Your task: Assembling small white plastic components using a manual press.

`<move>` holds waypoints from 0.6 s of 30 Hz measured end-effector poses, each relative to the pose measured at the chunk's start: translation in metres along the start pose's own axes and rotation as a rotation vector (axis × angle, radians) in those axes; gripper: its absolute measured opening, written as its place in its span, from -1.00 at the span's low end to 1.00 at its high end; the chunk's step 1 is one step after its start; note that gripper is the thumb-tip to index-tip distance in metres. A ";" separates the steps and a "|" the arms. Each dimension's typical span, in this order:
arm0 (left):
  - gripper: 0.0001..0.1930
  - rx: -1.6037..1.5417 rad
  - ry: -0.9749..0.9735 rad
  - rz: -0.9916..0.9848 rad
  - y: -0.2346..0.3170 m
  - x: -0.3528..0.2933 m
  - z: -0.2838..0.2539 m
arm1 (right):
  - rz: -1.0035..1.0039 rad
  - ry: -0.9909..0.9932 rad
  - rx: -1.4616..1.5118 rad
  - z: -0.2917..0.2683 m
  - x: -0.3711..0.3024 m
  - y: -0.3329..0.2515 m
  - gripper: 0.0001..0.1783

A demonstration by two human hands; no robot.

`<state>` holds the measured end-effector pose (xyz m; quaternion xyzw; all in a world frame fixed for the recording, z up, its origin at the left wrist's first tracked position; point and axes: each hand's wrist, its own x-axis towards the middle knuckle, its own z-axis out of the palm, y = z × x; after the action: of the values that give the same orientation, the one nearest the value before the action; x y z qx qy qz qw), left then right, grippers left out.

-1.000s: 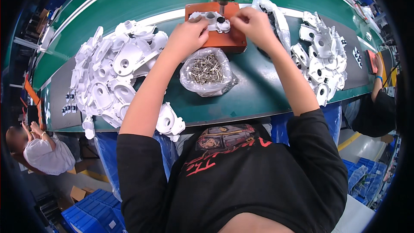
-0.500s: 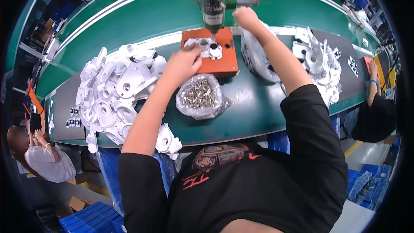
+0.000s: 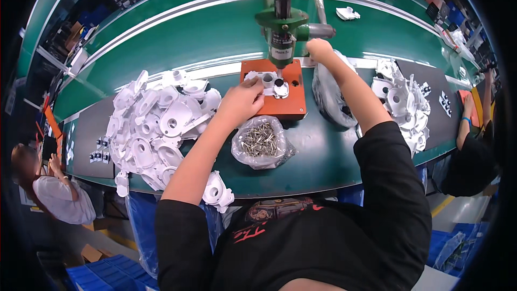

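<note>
White part (image 3: 267, 78) on orange block (image 3: 280, 109), long axis ten to four o'clock. Nearer left hand (image 3: 243, 101) touches its nine-o'clock end; curled right hand (image 3: 320, 50), two o'clock. Whether either's fingers clamp, I cannot tell.

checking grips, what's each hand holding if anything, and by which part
The left hand touches the white part at its left end, pinched or just pressed unclear. The right hand looks curled beside the green press; any hold is hidden.
</note>
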<state>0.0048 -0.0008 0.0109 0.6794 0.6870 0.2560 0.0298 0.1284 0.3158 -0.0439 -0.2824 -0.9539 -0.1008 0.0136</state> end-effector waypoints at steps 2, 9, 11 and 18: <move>-0.79 -0.008 -0.020 -0.010 -0.001 -0.001 0.001 | 0.021 0.006 0.015 0.000 0.000 0.000 -0.84; -0.80 -0.007 0.037 0.030 -0.003 0.000 0.005 | 0.096 -0.036 0.216 0.003 0.008 0.001 -0.75; -0.80 0.012 0.037 0.029 -0.004 -0.001 0.004 | 0.111 0.028 0.288 -0.001 0.007 -0.001 -0.75; -0.84 0.012 0.100 0.031 -0.010 -0.002 0.011 | 0.139 0.293 0.991 -0.034 -0.013 -0.018 -0.79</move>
<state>0.0003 0.0018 -0.0031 0.6766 0.6784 0.2860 -0.0125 0.1282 0.2874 -0.0150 -0.2877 -0.8543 0.3253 0.2856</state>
